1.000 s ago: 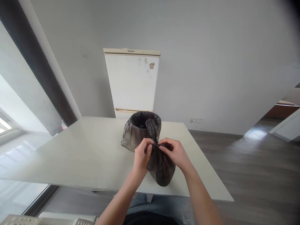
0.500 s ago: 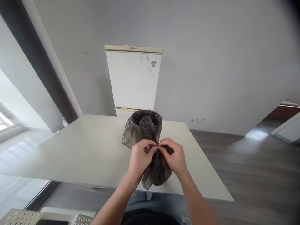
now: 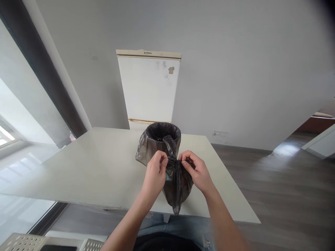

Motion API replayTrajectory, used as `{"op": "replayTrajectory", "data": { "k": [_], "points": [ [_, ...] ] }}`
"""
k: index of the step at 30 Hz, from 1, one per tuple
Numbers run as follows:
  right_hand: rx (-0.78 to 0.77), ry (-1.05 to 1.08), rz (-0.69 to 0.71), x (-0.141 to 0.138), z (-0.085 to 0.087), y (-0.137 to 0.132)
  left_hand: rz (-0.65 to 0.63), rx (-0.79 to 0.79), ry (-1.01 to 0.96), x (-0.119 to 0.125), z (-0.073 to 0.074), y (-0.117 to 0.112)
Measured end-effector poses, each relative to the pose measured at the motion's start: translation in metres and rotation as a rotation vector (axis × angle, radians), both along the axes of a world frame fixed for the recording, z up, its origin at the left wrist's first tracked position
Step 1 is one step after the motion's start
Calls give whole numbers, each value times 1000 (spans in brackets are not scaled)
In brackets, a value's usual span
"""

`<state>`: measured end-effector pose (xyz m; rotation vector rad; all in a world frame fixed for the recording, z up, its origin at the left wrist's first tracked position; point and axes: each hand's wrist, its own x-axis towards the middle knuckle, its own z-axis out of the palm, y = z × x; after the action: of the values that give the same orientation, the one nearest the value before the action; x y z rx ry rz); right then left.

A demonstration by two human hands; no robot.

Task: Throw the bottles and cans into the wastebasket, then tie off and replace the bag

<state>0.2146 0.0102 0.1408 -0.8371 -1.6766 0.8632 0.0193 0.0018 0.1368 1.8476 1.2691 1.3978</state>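
A dark grey plastic bag [image 3: 176, 186] hangs between my hands just above the near part of the white table [image 3: 99, 170]. My left hand [image 3: 155, 173] pinches the bag's gathered neck from the left, fingers closed. My right hand [image 3: 196, 171] pinches the same neck from the right, fingers closed. A loose tail of the bag sticks up between the two hands. Right behind them stands a small bin [image 3: 157, 143] lined with a similar dark bag, its mouth open.
A white fridge [image 3: 148, 89] stands against the grey wall behind the table. A window runs along the left. Grey wood floor [image 3: 282, 195] lies to the right. A perforated white chair back [image 3: 26, 242] shows at the bottom left.
My hands have drawn slightly apart along the bag's neck, and the bag now hangs longer and narrower below them.
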Motion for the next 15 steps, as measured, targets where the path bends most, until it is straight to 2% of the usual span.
{"op": "replayTrajectory", "data": {
  "k": [5,10,12,15],
  "points": [
    [48,-63,-9,-5,0,-2,7,27,-6,2,3,1],
    [243,-133,-167,-4,-3,3,71,50,-30,0,4,6],
    [223,-85,-190,2,-6,6,108,33,-67,-3,2,10],
    [105,87,-149,9,-13,8,136,17,-169,-9,-5,19]
  ]
}}
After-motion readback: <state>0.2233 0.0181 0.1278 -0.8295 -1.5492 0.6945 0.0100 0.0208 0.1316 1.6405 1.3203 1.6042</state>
